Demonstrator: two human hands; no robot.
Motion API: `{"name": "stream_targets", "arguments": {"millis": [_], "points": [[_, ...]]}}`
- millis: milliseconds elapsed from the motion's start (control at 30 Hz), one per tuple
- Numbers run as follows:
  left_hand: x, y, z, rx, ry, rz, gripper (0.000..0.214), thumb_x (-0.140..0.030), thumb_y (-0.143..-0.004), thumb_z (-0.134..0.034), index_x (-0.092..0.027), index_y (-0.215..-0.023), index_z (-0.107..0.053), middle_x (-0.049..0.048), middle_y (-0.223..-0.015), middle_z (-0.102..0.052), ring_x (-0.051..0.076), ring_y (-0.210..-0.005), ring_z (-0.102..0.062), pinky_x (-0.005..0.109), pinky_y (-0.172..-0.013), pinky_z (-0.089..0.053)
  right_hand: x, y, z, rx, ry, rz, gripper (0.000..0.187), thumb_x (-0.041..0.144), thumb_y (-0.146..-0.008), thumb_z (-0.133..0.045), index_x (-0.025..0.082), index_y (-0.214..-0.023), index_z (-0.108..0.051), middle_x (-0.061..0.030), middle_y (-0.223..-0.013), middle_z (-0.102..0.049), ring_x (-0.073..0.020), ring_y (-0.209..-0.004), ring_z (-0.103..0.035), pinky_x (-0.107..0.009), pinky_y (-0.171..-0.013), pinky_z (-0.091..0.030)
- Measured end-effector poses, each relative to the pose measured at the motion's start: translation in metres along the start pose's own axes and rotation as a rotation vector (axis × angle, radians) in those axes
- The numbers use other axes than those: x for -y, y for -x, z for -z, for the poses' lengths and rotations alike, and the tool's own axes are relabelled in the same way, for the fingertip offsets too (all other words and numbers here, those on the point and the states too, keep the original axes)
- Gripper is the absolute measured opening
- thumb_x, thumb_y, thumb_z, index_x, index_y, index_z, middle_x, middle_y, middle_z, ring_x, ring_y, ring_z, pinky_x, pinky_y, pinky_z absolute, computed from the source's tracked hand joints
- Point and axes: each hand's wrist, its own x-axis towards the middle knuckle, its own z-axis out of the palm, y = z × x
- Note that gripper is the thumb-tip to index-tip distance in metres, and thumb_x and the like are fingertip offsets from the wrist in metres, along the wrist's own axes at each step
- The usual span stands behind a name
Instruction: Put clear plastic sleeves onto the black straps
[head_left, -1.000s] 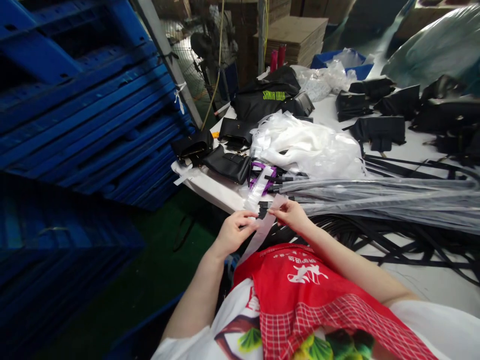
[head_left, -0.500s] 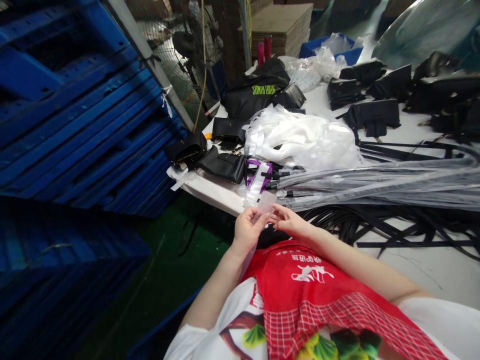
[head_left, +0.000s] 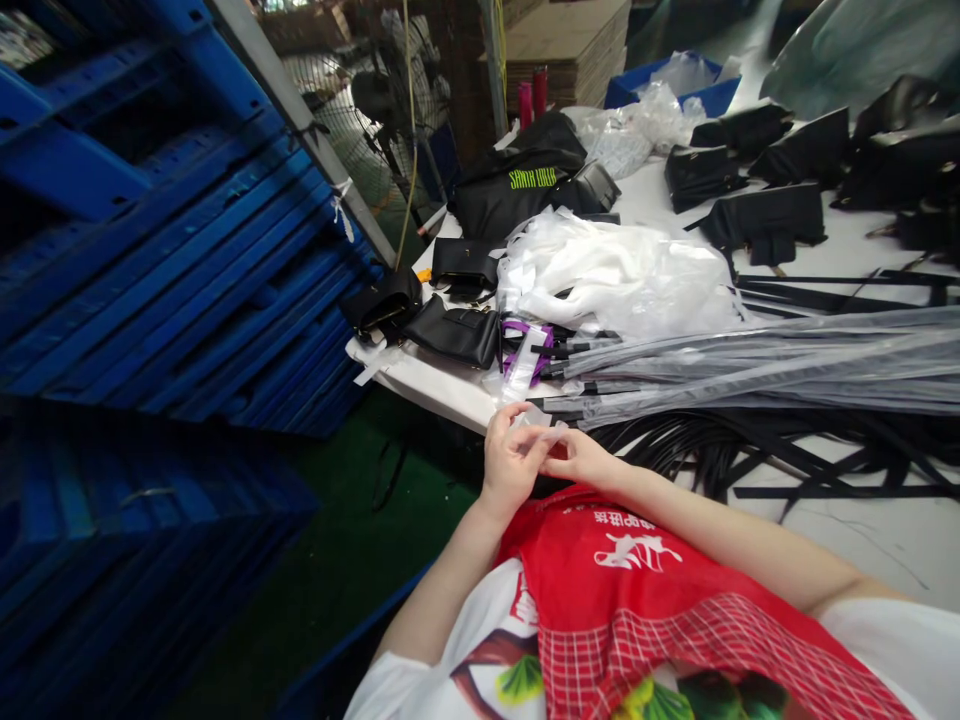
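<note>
My left hand (head_left: 510,468) is closed with its fingertips round a thin, translucent white strip (head_left: 534,418), just off the near edge of the table. Thumb and fingers of my right hand (head_left: 583,460) pinch the same strip, touching the left fingertips. Much of the strip is covered by the fingers. Just beyond the hands lies a purple band (head_left: 541,365) with a clear plastic piece across it. A heap of white strips in clear plastic (head_left: 622,270) sits further back.
Small black bags (head_left: 459,335) lie near the table's left corner, and more black bags (head_left: 772,220) at the far right. Plastic-sleeved black straps (head_left: 765,355) run across to the right, with bare black straps (head_left: 697,455) below. Blue pallets (head_left: 187,290) are stacked at left.
The upright strip has been folded or bent down between my fingers. My right hand has closed in against the left. The view has shifted slightly.
</note>
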Motion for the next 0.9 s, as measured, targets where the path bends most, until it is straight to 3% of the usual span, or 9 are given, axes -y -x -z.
{"name": "stream_targets", "arguments": {"millis": [100,200,267,333,400,567,700,900], "points": [[0.003,0.002,-0.007,-0.01,0.068,0.081,0.01,-0.03,-0.084,-0.07,-0.022,-0.085,-0.077,0.0089,-0.122,-0.059,0.024,-0.114,-0.058,0.039,-0.098,-0.048,-0.001,-0.001,0.0,0.027,0.042,0.037,0.038,0.032,-0.072,-0.076,0.014,-0.104,-0.068,-0.006,-0.101,-0.071,-0.0214,-0.094,-0.066,-0.036,-0.091,-0.05],[0.004,0.004,-0.009,0.053,0.175,0.113,0.013,-0.032,-0.085,-0.07,-0.021,-0.086,-0.076,0.0096,-0.12,-0.062,0.023,-0.112,-0.061,0.038,-0.099,-0.048,-0.004,-0.003,0.004,-0.068,0.193,0.016,0.027,0.04,-0.081,-0.067,0.014,-0.089,-0.071,-0.0057,-0.089,-0.073,-0.0208,-0.084,-0.066,-0.036,-0.085,-0.052],[0.006,0.003,-0.006,0.065,0.239,0.102,0.023,-0.036,-0.084,-0.071,-0.021,-0.102,-0.072,0.0107,-0.121,-0.063,0.024,-0.114,-0.06,0.037,-0.1,-0.048,-0.005,-0.004,0.006,-0.12,0.268,0.012,0.032,0.044,-0.086,-0.06,0.015,-0.086,-0.072,-0.0066,-0.087,-0.073,-0.0218,-0.084,-0.066,-0.037,-0.084,-0.052],[0.009,0.0,-0.001,-0.004,0.271,0.113,0.042,-0.039,-0.085,-0.068,-0.02,-0.121,-0.063,0.0134,-0.127,-0.06,0.025,-0.118,-0.058,0.038,-0.1,-0.048,-0.004,-0.003,0.008,-0.14,0.286,0.041,0.037,0.048,-0.088,-0.057,0.015,-0.093,-0.072,-0.0077,-0.092,-0.073,-0.0229,-0.089,-0.066,-0.038,-0.086,-0.052],[0.012,-0.006,0.006,-0.028,0.247,0.134,0.046,-0.039,-0.086,-0.066,-0.018,-0.127,-0.059,0.0155,-0.13,-0.058,0.026,-0.12,-0.057,0.038,-0.098,-0.049,-0.001,-0.001,0.009,-0.136,0.306,0.074,0.04,0.051,-0.089,-0.055,0.015,-0.096,-0.072,-0.0084,-0.096,-0.073,-0.023,-0.091,-0.066,-0.038,-0.088,-0.051],[0.014,-0.023,0.02,0.197,0.125,0.095,0.008,-0.024,-0.081,-0.068,-0.018,-0.082,-0.073,0.0097,-0.105,-0.071,0.023,-0.102,-0.066,0.038,-0.095,-0.05,0.004,0.001,0.012,-0.101,0.36,0.097,0.041,0.053,-0.09,-0.053,0.016,-0.092,-0.072,-0.008,-0.093,-0.072,-0.0218,-0.087,-0.067,-0.036,-0.085,-0.052],[0.01,-0.026,0.018,0.126,0.143,0.124,0.013,-0.023,-0.078,-0.072,-0.018,-0.066,-0.069,0.0057,-0.084,-0.072,0.02,-0.081,-0.067,0.033,-0.081,-0.052,0.003,-0.001,0.015,-0.119,0.391,0.07,0.036,0.048,-0.089,-0.057,0.015,-0.088,-0.072,-0.0077,-0.091,-0.072,-0.0215,-0.086,-0.066,-0.036,-0.084,-0.052],[0.009,-0.025,0.011,0.108,0.274,0.178,0.015,-0.025,-0.072,-0.077,-0.017,-0.064,-0.067,0.0047,-0.078,-0.07,0.018,-0.076,-0.066,0.031,-0.076,-0.052,0.001,-0.001,0.014,-0.105,0.282,0.0,0.032,0.043,-0.084,-0.063,0.015,-0.096,-0.072,-0.0058,-0.085,-0.073,-0.0194,-0.077,-0.067,-0.034,-0.078,-0.053]]}}
